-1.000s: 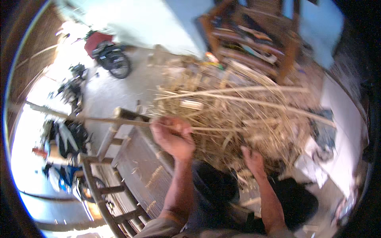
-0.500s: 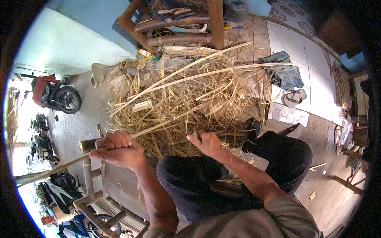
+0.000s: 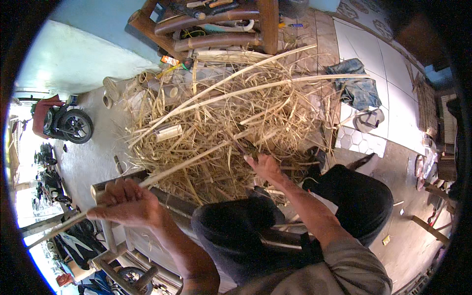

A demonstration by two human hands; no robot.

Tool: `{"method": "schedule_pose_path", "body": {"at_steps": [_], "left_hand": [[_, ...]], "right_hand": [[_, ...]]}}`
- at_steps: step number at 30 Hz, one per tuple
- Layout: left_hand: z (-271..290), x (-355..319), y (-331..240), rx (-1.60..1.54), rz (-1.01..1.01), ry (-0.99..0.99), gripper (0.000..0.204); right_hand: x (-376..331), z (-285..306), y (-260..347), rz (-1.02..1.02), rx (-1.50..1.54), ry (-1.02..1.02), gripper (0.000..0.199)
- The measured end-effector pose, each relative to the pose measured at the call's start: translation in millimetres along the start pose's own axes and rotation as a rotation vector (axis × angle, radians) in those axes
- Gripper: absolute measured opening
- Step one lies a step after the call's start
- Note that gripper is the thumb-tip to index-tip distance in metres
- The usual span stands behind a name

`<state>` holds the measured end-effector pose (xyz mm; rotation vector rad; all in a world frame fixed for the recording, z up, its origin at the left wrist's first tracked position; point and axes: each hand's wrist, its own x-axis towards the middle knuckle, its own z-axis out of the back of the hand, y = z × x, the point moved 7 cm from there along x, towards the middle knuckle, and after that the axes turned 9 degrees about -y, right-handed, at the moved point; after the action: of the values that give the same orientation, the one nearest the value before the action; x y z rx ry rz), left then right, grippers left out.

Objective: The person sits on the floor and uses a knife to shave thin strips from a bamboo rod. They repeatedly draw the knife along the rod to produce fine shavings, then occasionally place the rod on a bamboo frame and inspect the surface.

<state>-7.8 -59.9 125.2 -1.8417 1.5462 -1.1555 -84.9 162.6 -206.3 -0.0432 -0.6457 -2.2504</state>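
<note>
Hiding part of a slim dark tool (image 3: 239, 146), the right hand (image 3: 268, 167) extends forward, fingers closed round it, its kind unclear to me; the left hand (image 3: 130, 204), angled outward, has its fingers round a pale strip (image 3: 191, 161) slanting above the shavings (image 3: 211, 178).

A denim garment (image 3: 365, 93) is spread on the white tiles (image 3: 400, 105), with a pale cap (image 3: 369, 119) placed just below it. To the garment's upper left, a brown rack (image 3: 268, 29) is seen; well to its left, a motorcycle (image 3: 76, 126) is parked beside a pale wall (image 3: 73, 59).
</note>
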Motion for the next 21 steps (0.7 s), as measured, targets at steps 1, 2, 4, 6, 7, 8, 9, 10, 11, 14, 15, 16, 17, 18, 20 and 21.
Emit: {"method": "schedule_pose_path", "body": {"at_steps": [1,2,4,6,7,8,9,10,11,14,15,16,17,18,20,21], "left_hand": [[-0.3,2.2,-0.1,0.022,-0.034,-0.023,0.058],[4.4,2.9,0.0,0.065,-0.038,-0.086,0.058],[-0.9,5.4,2.9,0.135,-0.032,-0.019,0.06],[-2.0,9.2,1.3,0.168,-0.056,0.006,0.061],[0.3,12.3,1.8,0.163,-0.042,-0.012,0.061],[1.3,14.1,2.1,0.172,-0.05,-0.004,0.06],[4.3,15.8,1.5,0.196,-0.069,-0.013,0.06],[13.6,18.9,2.1,0.223,-0.07,-0.114,0.06],[18.9,20.9,7.2,0.216,-0.031,-0.161,0.059],[29.8,27.2,9.5,0.228,-0.021,-0.216,0.058],[34.2,27.9,7.9,0.25,-0.023,-0.217,0.057],[40.4,28.5,11.2,0.245,-0.01,-0.264,0.057],[46.1,33.5,15.4,0.217,-0.001,-0.319,0.057],[46.2,34.3,16.0,0.192,-0.028,-0.272,0.057],[58.3,33.7,15.0,0.144,-0.014,-0.242,0.058],[65.0,36.1,15.9,0.11,0.011,-0.231,0.058]], "right_hand": [[0.6,1.1,-6.6,-0.112,0.119,-0.018,0.029],[3.1,-0.6,-14.2,-0.214,0.378,-0.036,0.03],[4.8,-9.8,-27.7,-0.34,0.575,-0.014,0.039],[-8.2,-40.6,-52.7,-0.675,0.6,0.257,0.046],[-8.3,-45.5,-60.7,-0.672,0.565,0.244,0.047],[-8.9,-51.0,-71.6,-0.67,0.529,0.231,0.048],[-9.9,-55.2,-83.9,-0.668,0.477,0.196,0.05],[-14.8,-66.0,-89.8,-0.648,0.42,0.275,0.052],[-12.9,-73.9,-100.7,-0.621,0.353,0.308,0.055],[-11.1,-78.6,-120.5,-0.651,0.482,0.103,0.062],[-18.5,-96.6,-130.5,-0.735,0.328,0.392,0.067],[-22.4,-95.1,-135.8,-0.743,0.233,0.382,0.072],[-24.7,-105.0,-137.8,-0.739,0.231,0.544,0.077],[-21.8,-98.6,-136.2,-0.642,0.239,0.447,0.071],[-24.9,-96.8,-138.8,-0.598,0.262,0.425,0.066],[-20.2,-94.9,-136.3,-0.439,0.155,0.407,0.067]]}}
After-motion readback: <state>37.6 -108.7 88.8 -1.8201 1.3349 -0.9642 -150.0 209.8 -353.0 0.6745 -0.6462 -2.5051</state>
